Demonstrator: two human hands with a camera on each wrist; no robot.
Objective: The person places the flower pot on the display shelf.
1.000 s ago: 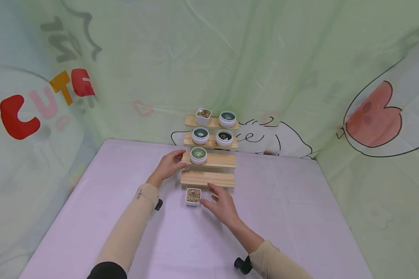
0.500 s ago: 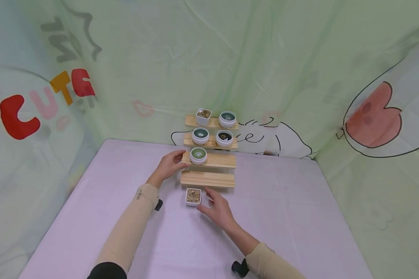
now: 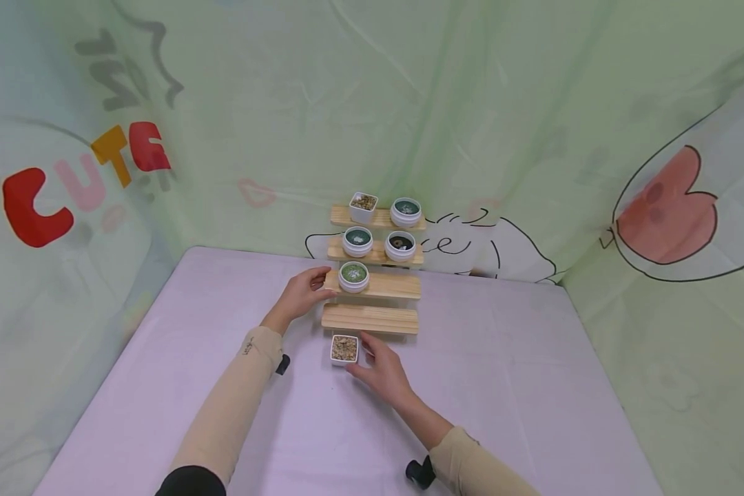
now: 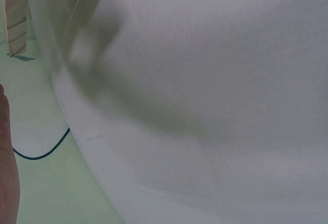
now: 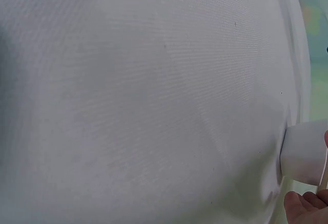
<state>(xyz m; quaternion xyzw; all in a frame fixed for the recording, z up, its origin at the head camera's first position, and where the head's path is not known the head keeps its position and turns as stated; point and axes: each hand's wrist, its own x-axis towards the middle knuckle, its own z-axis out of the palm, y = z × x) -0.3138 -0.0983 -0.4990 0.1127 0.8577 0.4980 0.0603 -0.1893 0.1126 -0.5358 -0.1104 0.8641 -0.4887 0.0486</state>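
Observation:
My left hand (image 3: 299,295) holds the left end of a stepped wooden display stand (image 3: 393,284), its thumb in front of the third plank and its fingers behind. In the left wrist view only an edge of this hand (image 4: 6,167) shows. A small square white pot of tan gravel (image 3: 344,348) stands on the table before the lowest plank. Beside it, my right hand (image 3: 384,375) has thumb and fingers spread at the pot's right side; contact cannot be made out. The right wrist view shows fingertips (image 5: 302,206) close to the white pot wall (image 5: 305,152).
The stand carries a square pot of gravel (image 3: 364,202) and a round green-topped pot (image 3: 406,213) on top. Below are two round pots, one green (image 3: 357,242), one dark (image 3: 400,246), then a light-green one (image 3: 354,277). A pale cloth (image 3: 502,386) covers the table; fabric walls surround it.
My right hand has shifted slightly left and toward me, its thumb coming nearer the square pot's front corner. The left hand stays at the stand.

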